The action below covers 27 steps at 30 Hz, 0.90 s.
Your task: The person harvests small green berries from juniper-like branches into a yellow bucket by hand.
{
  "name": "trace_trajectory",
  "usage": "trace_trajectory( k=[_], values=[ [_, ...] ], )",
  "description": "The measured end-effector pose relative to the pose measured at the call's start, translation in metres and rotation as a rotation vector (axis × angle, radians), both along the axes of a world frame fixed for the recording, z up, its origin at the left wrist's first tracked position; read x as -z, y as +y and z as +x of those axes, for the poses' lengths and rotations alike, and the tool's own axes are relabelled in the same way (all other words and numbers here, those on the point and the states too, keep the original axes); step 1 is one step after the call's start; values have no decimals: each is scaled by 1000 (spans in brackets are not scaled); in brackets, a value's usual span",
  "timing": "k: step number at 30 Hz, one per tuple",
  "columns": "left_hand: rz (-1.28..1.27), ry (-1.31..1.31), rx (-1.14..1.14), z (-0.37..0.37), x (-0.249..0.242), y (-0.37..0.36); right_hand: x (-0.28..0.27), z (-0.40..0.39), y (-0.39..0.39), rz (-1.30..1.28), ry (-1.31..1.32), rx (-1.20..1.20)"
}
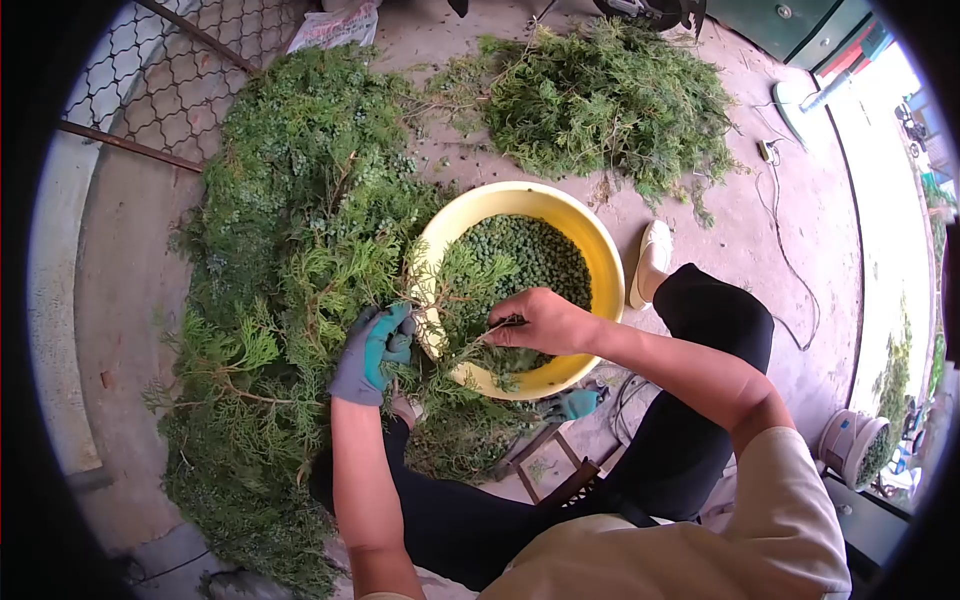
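My left hand (372, 352), in a grey and teal glove, is closed around a leafy evergreen branch (462, 275) at the left rim of a yellow tub (608, 265). The branch's green sprays reach over the tub's inside. Small round green cones (540, 250) fill much of the tub. My bare right hand (545, 322) is over the tub's near side, its fingers pinched on a thin twig of the branch. The fingertips partly hide what lies between them.
A large heap of cut evergreen branches (290, 190) lies to the left, and another pile (620, 105) lies beyond the tub. A second teal glove (575, 404) is below the tub. A white bucket (852, 445) stands at right, and a cable (780, 230) runs across the floor.
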<state>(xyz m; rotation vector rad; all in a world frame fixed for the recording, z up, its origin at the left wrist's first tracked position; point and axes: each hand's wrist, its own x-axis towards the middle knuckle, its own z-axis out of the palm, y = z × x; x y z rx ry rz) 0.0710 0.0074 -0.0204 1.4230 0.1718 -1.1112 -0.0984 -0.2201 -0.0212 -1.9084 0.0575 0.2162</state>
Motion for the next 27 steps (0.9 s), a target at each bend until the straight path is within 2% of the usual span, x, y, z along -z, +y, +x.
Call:
trace_trajectory(
  k=[1,2,3,4,5,7,8,9,11,12,13,15,16,18,21,22,25,27],
  values=[
    [-18,-14,13,1,5,3,-5,0,0,-1,-1,-1],
    [-20,-16,7,0,12,3,-11,1,1,182,181,15],
    [88,-296,35,-2,19,0,-16,4,1,364,365,29],
    [200,-574,66,-5,25,-1,-20,4,1,455,427,28],
    [202,-570,63,-10,27,-1,-22,4,3,456,431,25],
    [759,-1510,236,-21,30,-9,-24,6,5,585,508,-5],
    [777,-1506,205,-33,6,-22,-23,8,6,614,532,-34],
    [775,-1506,209,-37,2,-25,-20,10,8,617,533,-31],
    [-20,-1205,344,-41,0,-26,-11,13,13,580,516,4],
    [-200,-773,424,-44,0,-18,-7,15,14,587,503,15],
    [-181,-710,587,-44,17,-15,-2,16,14,584,507,15],
    [-130,-561,711,-52,1,-20,2,18,14,614,551,2],
    [-128,-563,708,-50,1,-19,1,18,14,619,580,-27],
    [-195,-250,617,-50,2,-15,-7,19,8,675,613,6],
    [-58,-384,664,-46,10,-10,-7,17,2,717,606,107],
    [-38,-439,522,-56,10,-10,-4,16,2,724,613,164],
    [-66,-372,463,-62,6,-12,-3,13,3,753,578,221],
    [-46,-387,459,-62,8,-12,-13,11,0,868,621,292]
  ],
)
